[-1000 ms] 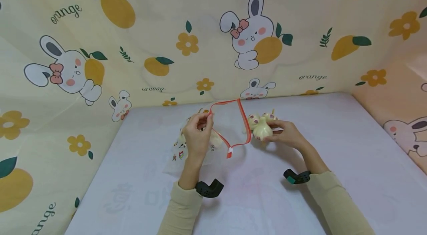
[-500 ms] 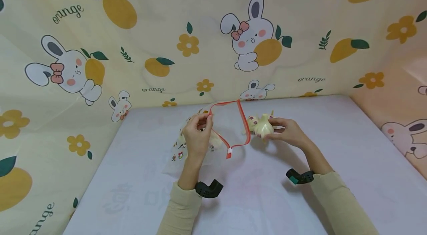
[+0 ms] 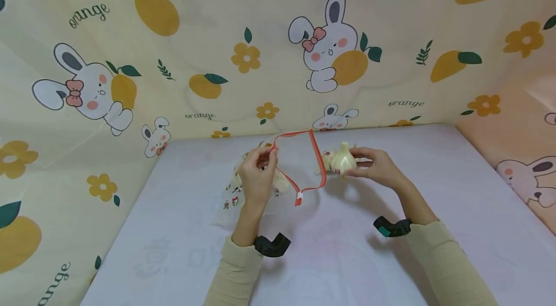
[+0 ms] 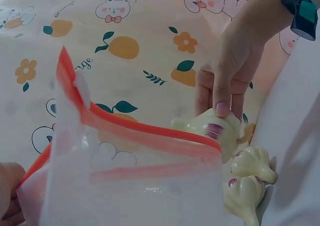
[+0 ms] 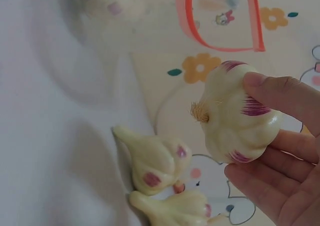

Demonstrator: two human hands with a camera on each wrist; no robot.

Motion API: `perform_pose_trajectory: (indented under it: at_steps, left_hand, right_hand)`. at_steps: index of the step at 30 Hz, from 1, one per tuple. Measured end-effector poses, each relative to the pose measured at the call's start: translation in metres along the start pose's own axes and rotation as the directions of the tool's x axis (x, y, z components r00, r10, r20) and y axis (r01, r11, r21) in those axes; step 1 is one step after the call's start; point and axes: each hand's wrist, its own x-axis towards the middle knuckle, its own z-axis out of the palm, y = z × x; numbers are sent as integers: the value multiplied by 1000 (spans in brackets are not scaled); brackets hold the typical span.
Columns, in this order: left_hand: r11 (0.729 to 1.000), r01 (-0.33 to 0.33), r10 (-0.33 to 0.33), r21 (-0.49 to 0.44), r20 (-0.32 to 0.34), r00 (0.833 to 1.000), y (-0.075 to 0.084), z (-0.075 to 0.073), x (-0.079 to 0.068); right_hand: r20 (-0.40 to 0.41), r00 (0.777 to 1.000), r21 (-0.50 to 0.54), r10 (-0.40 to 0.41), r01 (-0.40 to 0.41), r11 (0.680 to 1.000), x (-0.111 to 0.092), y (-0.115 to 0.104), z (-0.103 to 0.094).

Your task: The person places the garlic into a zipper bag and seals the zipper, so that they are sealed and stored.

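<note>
My left hand (image 3: 258, 173) pinches the red zip edge of a clear printed plastic bag (image 3: 236, 204), whose mouth stands wide apart toward the right. In my right hand (image 3: 378, 168) is a garlic bulb (image 5: 240, 116), cream with purple streaks, held between thumb and fingers just right of the bag's red rim (image 4: 155, 131). Its root tuft faces left in the right wrist view. Two more garlic bulbs, one (image 4: 250, 163) above the other (image 4: 245, 198) in the left wrist view, lie on the table beyond the bag. A pale bulb (image 5: 112, 0) shows through the plastic.
A white sheet covers the table (image 3: 330, 257). Behind it rises a cream backdrop (image 3: 265, 79) printed with rabbits and oranges, and a side panel (image 3: 534, 151) stands at the right. Each wrist wears a black camera, such as the left one (image 3: 272, 245).
My right hand has raised the garlic bulb a little from beside the others and shifted slightly right. The left hand and the bag stay where they were.
</note>
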Motion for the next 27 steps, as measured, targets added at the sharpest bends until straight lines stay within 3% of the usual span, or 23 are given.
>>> perform_pose_trajectory:
  at_steps: [14,27]
  left_hand:
    - [1000,-2,2,-19,-15,1000,-1,1,2]
    - [1000,10,-10,-16,-11,1000,-1,0,2]
  right_hand:
    - [-25,999,-54,-27,26,998,2,-14,-1]
    - [-43,994,-63,-100,97,993,-2,-32,-4]
